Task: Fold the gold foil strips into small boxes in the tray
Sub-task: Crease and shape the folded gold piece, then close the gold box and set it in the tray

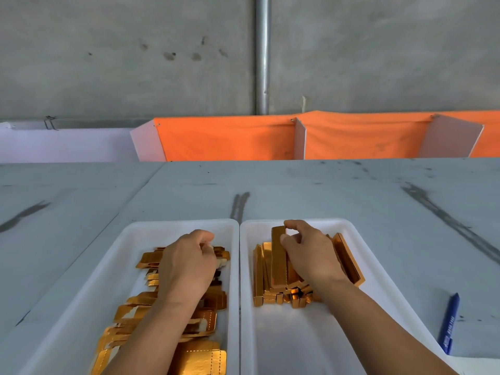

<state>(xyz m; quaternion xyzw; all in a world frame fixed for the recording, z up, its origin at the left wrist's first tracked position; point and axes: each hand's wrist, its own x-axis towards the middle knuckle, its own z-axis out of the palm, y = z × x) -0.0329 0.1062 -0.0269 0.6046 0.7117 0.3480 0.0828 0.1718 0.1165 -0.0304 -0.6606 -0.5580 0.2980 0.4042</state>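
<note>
Two white trays stand side by side on the grey bench (324,190).

The left tray (81,293) holds the flat gold foil strips (151,259) in a loose pile. The left hand (186,263) rests on their far end, fingers curled under; whether its grip holds a strip cannot be told.

The right tray (297,342) holds the folded boxes (261,277). The right hand (311,253) pinches the far end of one long box (278,258) lying on top of that pile.

A blue pen (450,323) lies near right.
</note>
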